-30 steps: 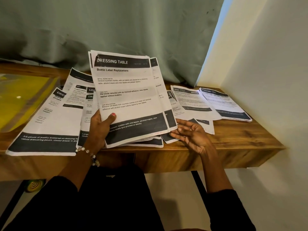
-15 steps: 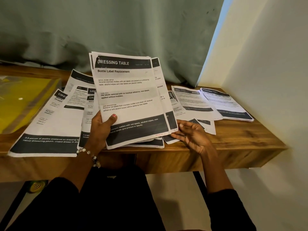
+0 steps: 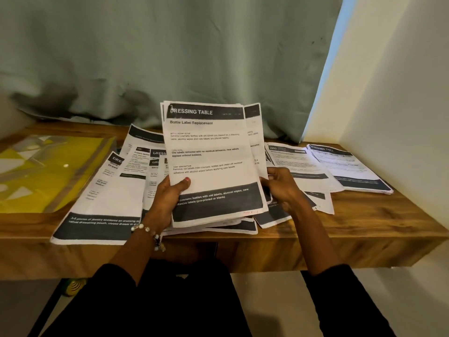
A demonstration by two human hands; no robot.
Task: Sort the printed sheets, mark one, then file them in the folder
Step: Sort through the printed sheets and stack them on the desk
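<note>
A stack of printed sheets (image 3: 211,152), its top page headed "DRESSING TABLE – Bottle Label Replacement", stands tilted up over the wooden desk (image 3: 364,222). My left hand (image 3: 167,198) grips its lower left edge, thumb on the front page. My right hand (image 3: 279,186) holds the stack's right edge, fingers curled round it. More printed sheets (image 3: 104,203) lie fanned out on the desk to the left and underneath. A yellow plastic folder (image 3: 48,171) lies flat at the desk's left end.
Two small piles of sheets (image 3: 349,169) lie at the desk's right end beside the white wall (image 3: 401,105). A green curtain (image 3: 170,57) hangs right behind the desk. My black-clothed lap is below the desk's front edge.
My right hand rose from the loose sheets on the desk and took hold of the held stack's right edge. The left hand kept its grip.
</note>
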